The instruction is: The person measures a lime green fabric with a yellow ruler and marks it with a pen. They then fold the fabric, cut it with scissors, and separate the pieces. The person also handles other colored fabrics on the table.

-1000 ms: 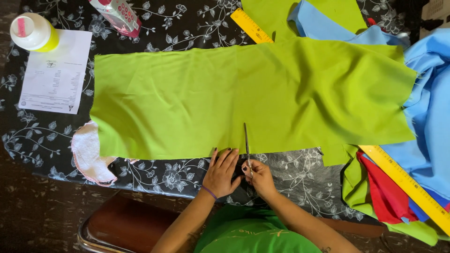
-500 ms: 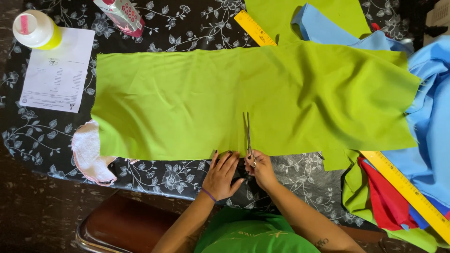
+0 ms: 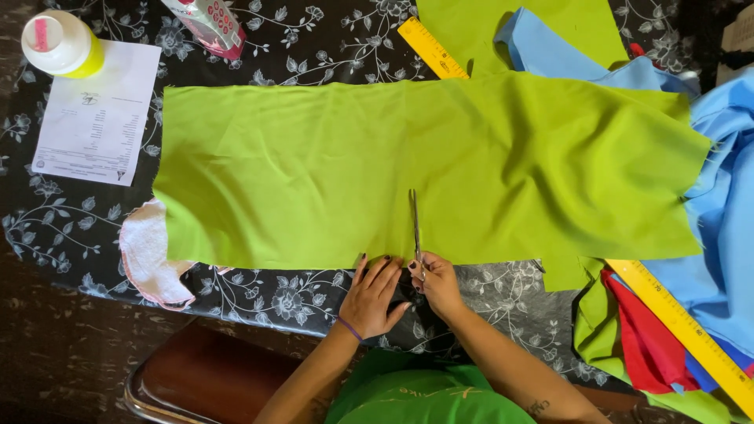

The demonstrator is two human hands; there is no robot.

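Note:
A large lime-green cloth point(image 3: 314, 173) lies flat across a black tablecloth with white flowers point(image 3: 259, 290). My right hand point(image 3: 437, 284) grips a pair of scissors point(image 3: 415, 228) at the cloth's near edge, blades pointing away from me into the fabric. Just left of the scissors, my left hand point(image 3: 373, 297) rests flat on the near edge of the cloth, fingers spread, with a purple band at the wrist.
A yellow ruler point(image 3: 691, 334) lies at the right over red point(image 3: 644, 338) and blue cloth point(image 3: 722, 204). A second yellow ruler point(image 3: 430, 49) lies at the top. A sheet of paper point(image 3: 98, 118), a white-capped bottle point(image 3: 61, 43), a pink-white iron point(image 3: 206, 23), a white pad point(image 3: 149, 255) and a brown chair point(image 3: 212, 377) are around.
The scissors have advanced farther into the green cloth, away from me. My left hand has stayed flat beside them at the near edge.

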